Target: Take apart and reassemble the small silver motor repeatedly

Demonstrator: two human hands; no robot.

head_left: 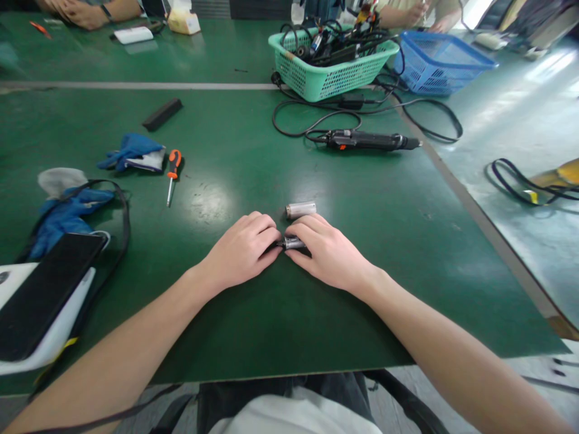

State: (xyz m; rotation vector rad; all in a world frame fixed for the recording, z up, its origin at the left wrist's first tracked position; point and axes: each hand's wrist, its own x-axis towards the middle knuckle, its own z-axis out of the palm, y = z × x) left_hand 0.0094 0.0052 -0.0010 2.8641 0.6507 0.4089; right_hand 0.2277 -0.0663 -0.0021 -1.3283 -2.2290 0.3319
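My left hand (242, 250) and my right hand (328, 250) meet on the green table (253, 313), fingers curled. Between their fingertips they pinch a small dark and silver metal part (292, 243) lying on the tabletop. Most of that part is hidden under my fingers. Just beyond my right hand lies a short silver cylinder (301, 209), untouched.
An orange-handled screwdriver (172, 175) and blue gloves (133, 152) lie to the left, with a black device on a white case (43, 301) at the near left. A black electric screwdriver (371, 141) with cable, a green basket (332, 63) and a blue basket (436, 60) stand beyond. Other people's hands (85, 12) rest at the far edge.
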